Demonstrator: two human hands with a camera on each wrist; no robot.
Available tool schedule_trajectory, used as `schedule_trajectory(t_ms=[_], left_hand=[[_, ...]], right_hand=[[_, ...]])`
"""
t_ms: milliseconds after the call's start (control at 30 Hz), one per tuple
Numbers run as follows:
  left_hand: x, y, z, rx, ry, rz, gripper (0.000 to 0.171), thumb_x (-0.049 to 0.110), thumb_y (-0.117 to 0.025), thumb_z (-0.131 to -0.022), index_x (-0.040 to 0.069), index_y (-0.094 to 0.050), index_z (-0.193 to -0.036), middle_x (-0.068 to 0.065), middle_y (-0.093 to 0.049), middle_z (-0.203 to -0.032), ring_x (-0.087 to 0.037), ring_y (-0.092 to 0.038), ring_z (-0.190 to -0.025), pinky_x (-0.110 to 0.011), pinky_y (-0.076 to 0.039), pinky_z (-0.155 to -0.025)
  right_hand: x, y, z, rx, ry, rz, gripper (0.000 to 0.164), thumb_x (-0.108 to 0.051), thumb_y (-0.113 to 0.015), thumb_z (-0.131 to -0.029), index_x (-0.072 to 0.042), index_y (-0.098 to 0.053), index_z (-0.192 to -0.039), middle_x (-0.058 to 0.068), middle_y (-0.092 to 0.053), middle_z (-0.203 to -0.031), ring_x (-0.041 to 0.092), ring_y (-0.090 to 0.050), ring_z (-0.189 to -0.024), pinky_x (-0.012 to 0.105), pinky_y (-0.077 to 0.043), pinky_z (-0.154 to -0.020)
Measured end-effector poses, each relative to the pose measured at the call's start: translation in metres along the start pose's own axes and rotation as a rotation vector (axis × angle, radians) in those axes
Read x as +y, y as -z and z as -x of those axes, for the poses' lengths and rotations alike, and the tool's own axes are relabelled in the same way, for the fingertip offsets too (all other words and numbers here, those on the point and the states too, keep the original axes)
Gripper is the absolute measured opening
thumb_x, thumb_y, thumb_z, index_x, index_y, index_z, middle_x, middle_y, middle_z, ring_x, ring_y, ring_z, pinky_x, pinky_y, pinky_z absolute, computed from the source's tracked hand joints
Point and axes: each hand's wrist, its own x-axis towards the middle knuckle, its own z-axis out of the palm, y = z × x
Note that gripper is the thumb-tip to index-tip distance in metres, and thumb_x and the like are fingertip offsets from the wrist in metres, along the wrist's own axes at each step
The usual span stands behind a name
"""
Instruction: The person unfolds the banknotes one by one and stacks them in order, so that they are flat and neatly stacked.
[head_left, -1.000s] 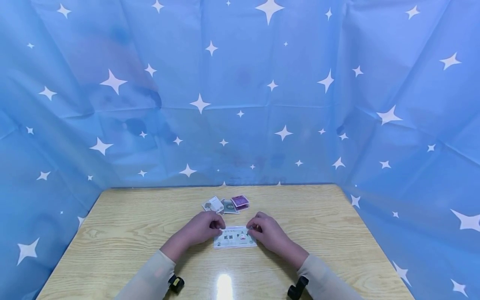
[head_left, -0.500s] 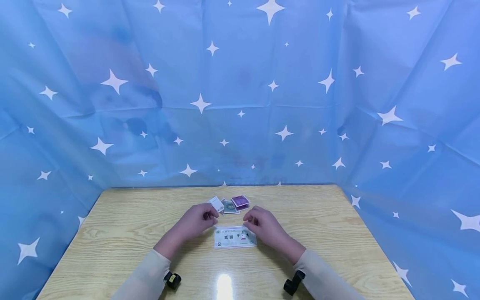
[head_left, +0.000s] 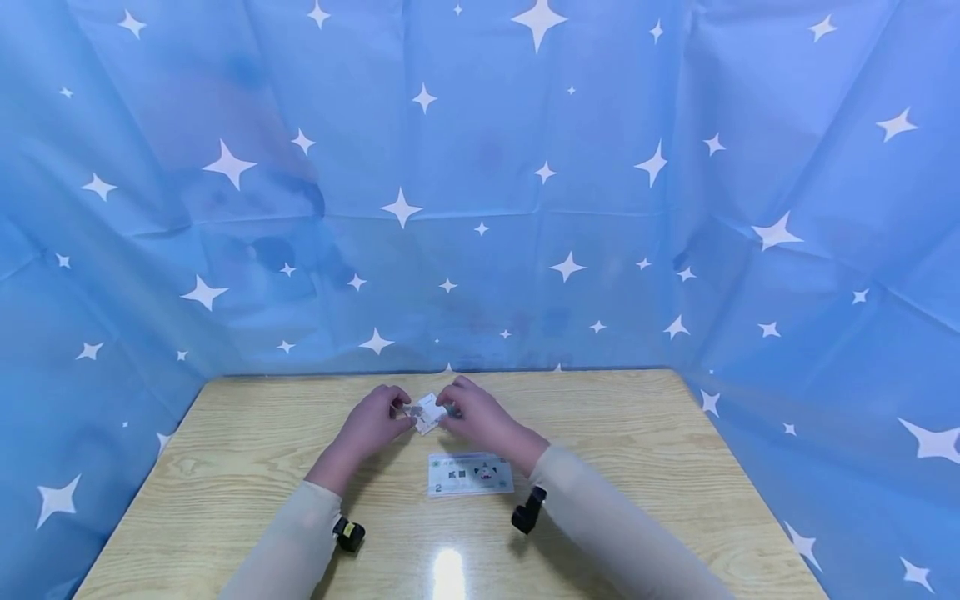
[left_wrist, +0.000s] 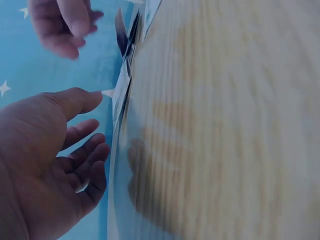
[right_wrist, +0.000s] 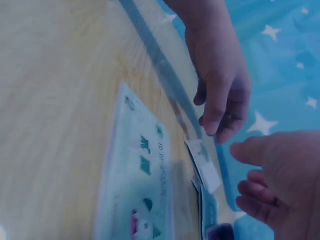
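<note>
A whitish folded play banknote (head_left: 429, 414) lies near the back of the table between my two hands. At its left side is my left hand (head_left: 372, 422), its loosely bent fingers apart from the paper in the left wrist view. Reaching in from the right, my right hand (head_left: 477, 414) has thumb and fingers spread, with a gap to the note in the right wrist view. The right hand mostly covers the other folded notes in the head view; a dark purple one (right_wrist: 221, 231) shows at the right wrist view's bottom edge. Closer to me lies a flat green-white play banknote (head_left: 470, 475) marked 2.
The wooden table (head_left: 645, 483) ends at a back edge just beyond the folded notes. Behind it hangs a blue curtain (head_left: 480, 275) with white stars. Black wrist cameras sit on both sleeves, the right one (head_left: 529, 511) near the flat note's right end.
Both hands have left the flat banknote, which stays in place. They have moved back to the folded notes, the right hand also going left across the purple one.
</note>
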Motion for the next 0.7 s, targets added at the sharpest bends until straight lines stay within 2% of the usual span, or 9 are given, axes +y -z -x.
schedule_trajectory(t_ms=[133,300,433,533,700], left_hand=[[-0.006,-0.001,-0.005,-0.023,0.012,0.016,0.042,0.020,-0.088,-0.095,0.000,-0.071,-0.128,-0.011,-0.066,-0.115,-0.028,-0.066,-0.106,-0.052,-0.057,-0.096],[-0.006,-0.004,-0.009,-0.028,-0.002,-0.024,0.055,0.027,-0.093,-0.090,-0.002,-0.072,-0.132,-0.013,-0.067,-0.118,-0.029,-0.065,-0.107,-0.052,-0.056,-0.100],[-0.004,-0.006,-0.009,-0.036,-0.013,-0.053,0.065,0.036,-0.096,-0.086,-0.002,-0.072,-0.133,-0.013,-0.066,-0.119,-0.031,-0.063,-0.110,-0.053,-0.056,-0.102],[-0.005,-0.009,-0.010,-0.046,-0.009,-0.070,0.068,0.040,-0.097,-0.086,-0.001,-0.071,-0.135,-0.013,-0.064,-0.121,-0.031,-0.062,-0.111,-0.053,-0.055,-0.101],[-0.006,-0.014,-0.011,-0.032,0.008,-0.098,0.063,0.035,-0.097,-0.086,0.002,-0.071,-0.132,-0.012,-0.062,-0.122,-0.032,-0.060,-0.112,-0.052,-0.055,-0.101]], right_hand=[[0.001,-0.006,-0.023,-0.043,-0.071,0.025,0.036,-0.015,-0.079,-0.105,-0.006,-0.070,-0.138,0.010,-0.059,-0.138,0.028,-0.070,-0.118,0.039,-0.059,-0.099],[0.005,-0.012,-0.042,-0.094,-0.069,0.109,0.046,-0.016,-0.082,-0.103,-0.007,-0.067,-0.146,0.011,-0.058,-0.142,0.026,-0.068,-0.119,0.038,-0.059,-0.097],[0.007,-0.015,-0.051,-0.155,-0.099,0.139,0.053,-0.018,-0.085,-0.101,-0.007,-0.066,-0.149,0.011,-0.058,-0.146,0.031,-0.057,-0.142,0.041,-0.056,-0.105],[0.009,-0.015,-0.056,-0.183,-0.117,0.130,0.049,-0.017,-0.085,-0.100,-0.007,-0.068,-0.145,0.011,-0.058,-0.145,0.034,-0.046,-0.153,0.042,-0.053,-0.111],[0.011,-0.013,-0.058,-0.208,-0.111,0.106,0.043,-0.016,-0.085,-0.100,-0.008,-0.073,-0.141,0.009,-0.058,-0.141,0.031,-0.052,-0.145,0.043,-0.052,-0.112]])
